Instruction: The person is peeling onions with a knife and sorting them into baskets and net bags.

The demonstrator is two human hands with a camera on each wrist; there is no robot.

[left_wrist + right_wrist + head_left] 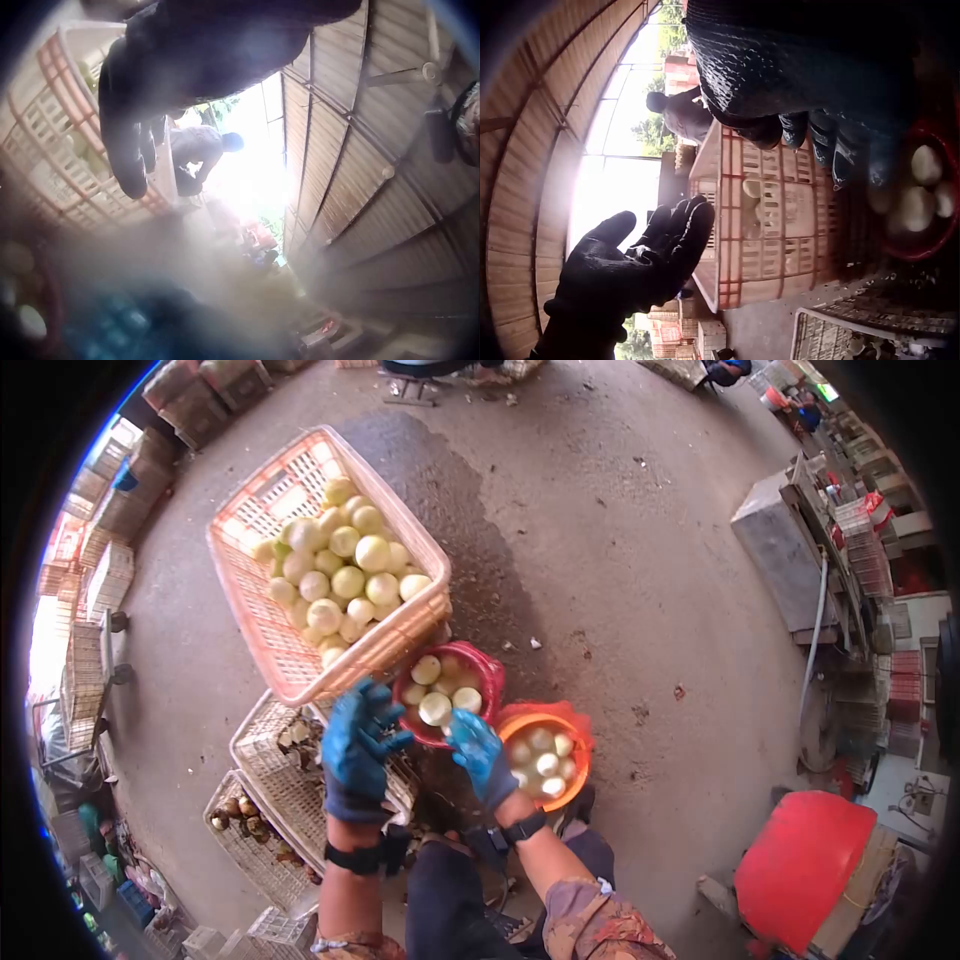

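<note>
Both hands wear wet blue gloves. My left hand (358, 745) is raised over the white crates, below the near edge of the big pink crate (345, 670). In the right wrist view its fingers are loosely bent and nothing shows gripped. My right hand (478, 750) is at the right rim of the red tub (497, 685), fingers extended and pointing down in the right wrist view. Pale, round, peeled-looking vegetables (435, 708) lie in the tub's water beside the fingertips. More pale yellow-green ones (348, 582) are heaped in the pink crate.
An orange bucket (585, 765) with white round vegetables in water stands right of the tub. White crates (262, 735) with brown scraps sit at left. A red-covered block (800, 860) is at lower right, a grey metal cabinet (775, 550) at upper right. Another person (196, 154) is farther off.
</note>
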